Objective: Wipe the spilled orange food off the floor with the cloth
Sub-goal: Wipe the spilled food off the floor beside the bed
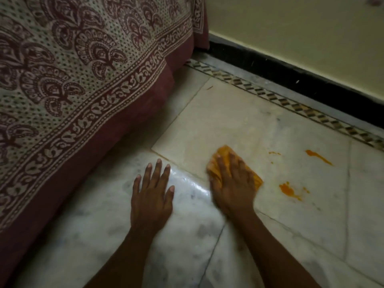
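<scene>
While the left hand (152,196) rests flat and spread on the floor (239,121), the right hand (231,183) presses the cloth (223,151) down at lower centre, nearer the orange food (287,189) smears lying to its right.

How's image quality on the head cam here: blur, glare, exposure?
Head view: dim overall, corners darker; right hand and the orange cloth under it are motion-smeared, left hand sharp; a glare streak on the wet marble floor between the hands; wide-angle bending of the skirting line; orange smears still legible.
</scene>
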